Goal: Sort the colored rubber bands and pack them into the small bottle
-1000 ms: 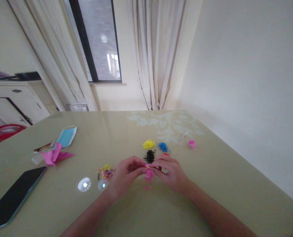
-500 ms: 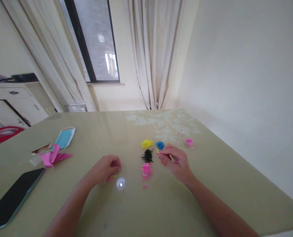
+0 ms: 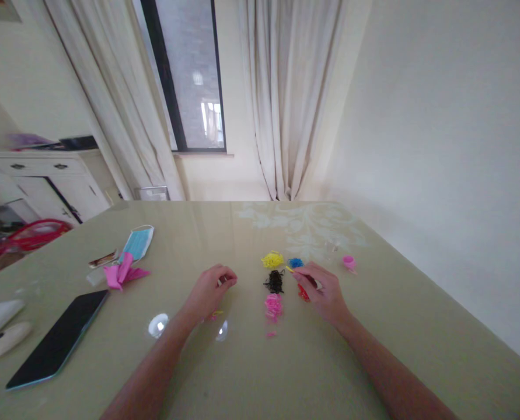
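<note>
My right hand [image 3: 326,293] is closed in a pinch on a small yellow rubber band [image 3: 290,269], just above a red pile [image 3: 303,293] it partly covers. Close to its fingertips lie piles of small bands: yellow [image 3: 272,259], blue [image 3: 295,263], black [image 3: 275,282] and pink [image 3: 273,305]. To the left of these piles is my left hand [image 3: 210,290], its fingers curled and thumb near the index finger; whatever it may hold cannot be made out. Beside its wrist a few yellow and pink bands [image 3: 216,314] lie on the table.
A pink funnel-like cup [image 3: 349,263] and a clear small container [image 3: 330,249] stand at right. Leftward lie a black-screened phone or tablet [image 3: 60,338], pink folded paper [image 3: 124,272], a blue mask [image 3: 137,242] and white objects [image 3: 4,341]. A loose pink piece [image 3: 271,335] sits near the front.
The view has turned left, so everything appears farther right. My left hand has moved forward and right, away from the bands beside it. My right hand still pinches the yellow rubber band.
</note>
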